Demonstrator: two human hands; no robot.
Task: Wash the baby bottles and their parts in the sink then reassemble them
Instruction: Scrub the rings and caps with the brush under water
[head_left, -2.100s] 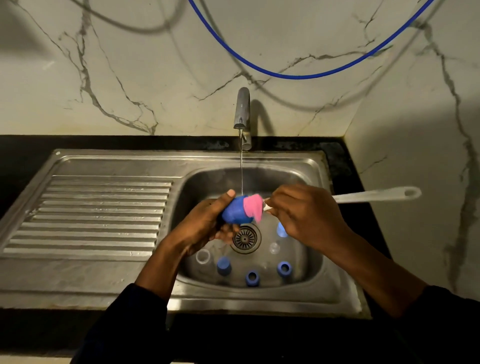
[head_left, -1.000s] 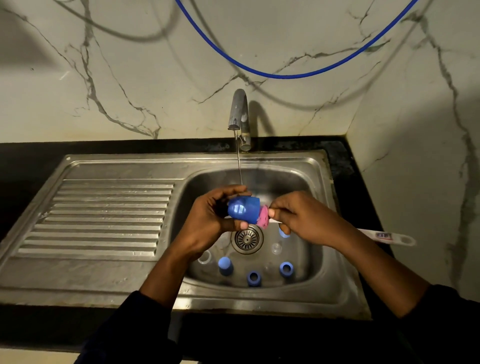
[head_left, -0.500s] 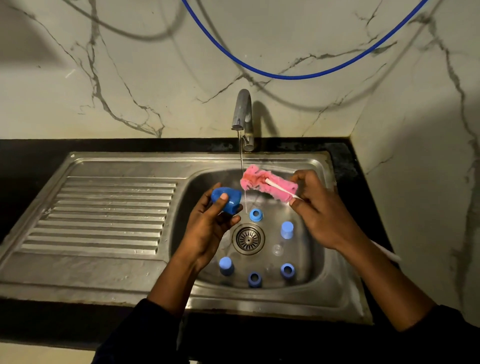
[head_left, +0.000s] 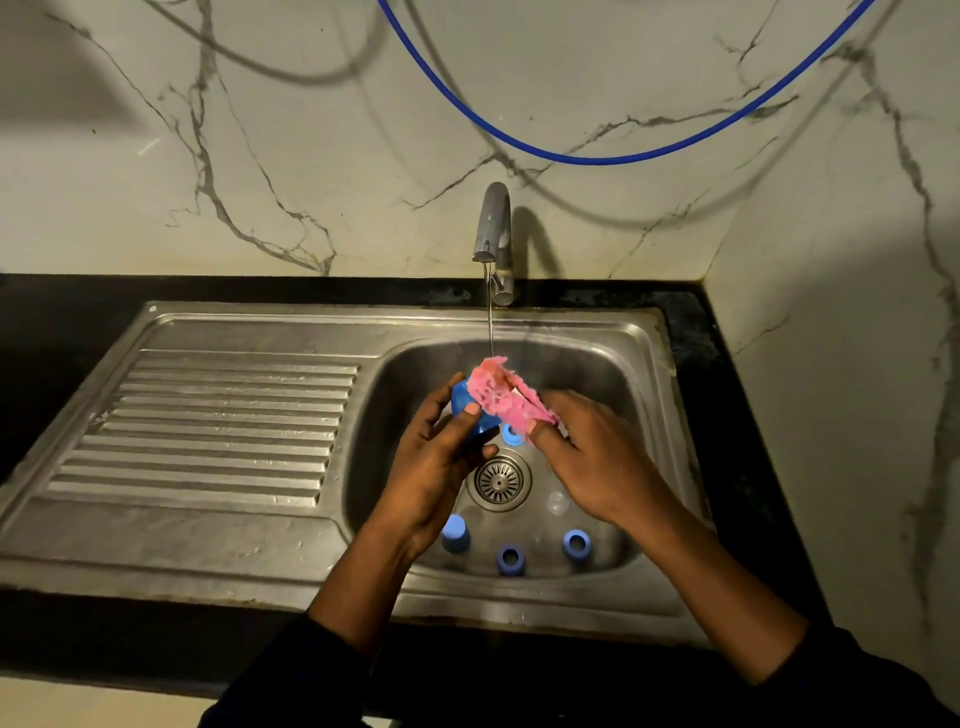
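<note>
Marble walls back a steel sink (head_left: 519, 597); its tap (head_left: 493, 223) trickles onto the pink brush (head_left: 501, 395) pinched in the right hand (head_left: 597, 467); left hand (head_left: 431, 467) grips a blue cap (head_left: 460, 402) over the basin; blue bottle parts (head_left: 510, 560) ring the drain (head_left: 498, 480).

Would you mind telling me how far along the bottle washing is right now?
Nothing looks reassembled yet. In hand: the left hand grips a blue cap while the right hand holds the pink brush against it under the running tap. Left: blue parts and a clear piece lying in the sink basin, then reassembly.
</note>
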